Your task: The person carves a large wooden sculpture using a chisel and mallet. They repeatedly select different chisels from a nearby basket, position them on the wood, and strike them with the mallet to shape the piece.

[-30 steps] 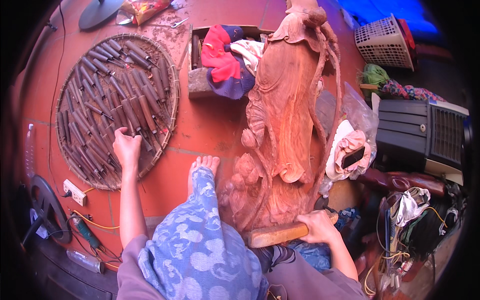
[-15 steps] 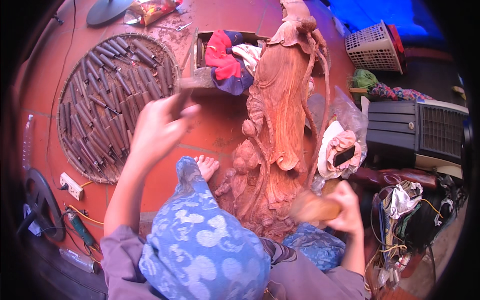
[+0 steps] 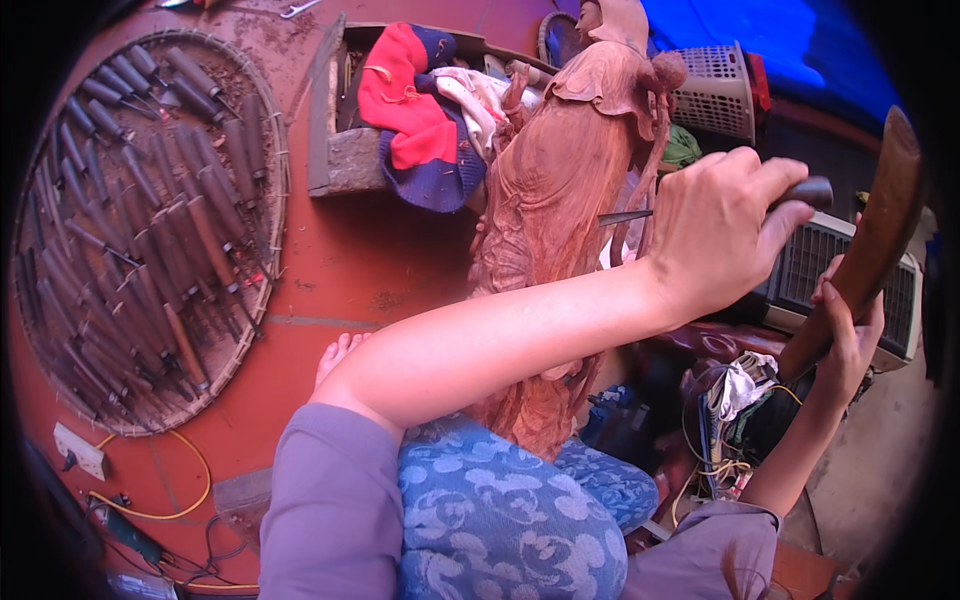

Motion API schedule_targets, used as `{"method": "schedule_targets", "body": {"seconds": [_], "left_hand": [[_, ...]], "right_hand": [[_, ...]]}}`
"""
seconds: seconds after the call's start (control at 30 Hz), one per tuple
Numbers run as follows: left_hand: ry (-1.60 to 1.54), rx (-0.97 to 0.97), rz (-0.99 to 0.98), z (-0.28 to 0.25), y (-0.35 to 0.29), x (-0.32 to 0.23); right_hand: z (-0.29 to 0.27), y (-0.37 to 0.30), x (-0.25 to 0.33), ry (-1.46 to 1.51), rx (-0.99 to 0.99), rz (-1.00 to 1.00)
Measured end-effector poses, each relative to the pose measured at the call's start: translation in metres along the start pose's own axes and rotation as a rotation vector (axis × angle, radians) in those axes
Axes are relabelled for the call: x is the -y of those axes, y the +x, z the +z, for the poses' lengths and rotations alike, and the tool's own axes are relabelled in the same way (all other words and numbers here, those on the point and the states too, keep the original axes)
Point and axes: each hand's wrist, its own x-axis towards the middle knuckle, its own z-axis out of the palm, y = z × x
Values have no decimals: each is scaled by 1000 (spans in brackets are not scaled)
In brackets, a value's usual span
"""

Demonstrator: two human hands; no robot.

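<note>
My left hand reaches across to the right, closed round a carving chisel. The chisel's dark handle end sticks out behind the hand, and its thin blade points left at the carved wooden statue, a robed standing figure; I cannot tell whether the tip touches. At the far right my right hand grips a long, worn wooden mallet, raised and tilted. The statue's foot stands between my knees in blue patterned trousers. My left forearm hides part of its lower body.
At left lies a round woven tray full of chisels. A wooden box with a red and navy cloth stands behind. A white basket, a grey vented appliance and tangled cords are at right; a power strip is at left.
My left hand has swung from beside the tray across to the statue's right side, now with a chisel plainly visible. My right hand has raised the mallet up and right. The view has shifted.
</note>
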Motion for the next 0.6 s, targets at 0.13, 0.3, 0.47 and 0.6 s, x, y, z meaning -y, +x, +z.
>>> {"method": "schedule_targets", "body": {"seconds": [0.13, 0.3, 0.47, 0.6], "left_hand": [[-12, -148, -24, 5, 20, 18], [-2, -243, -13, 4, 33, 32], [-14, -294, 52, 4, 39, 39], [35, -356, 52, 3, 42, 41]], "right_hand": [[17, 18, 1, 47, 18, 1], [39, 21, 10, 81, 76, 3], [40, 18, 7, 55, 79, -35], [42, 16, 7, 60, 107, -49]]}}
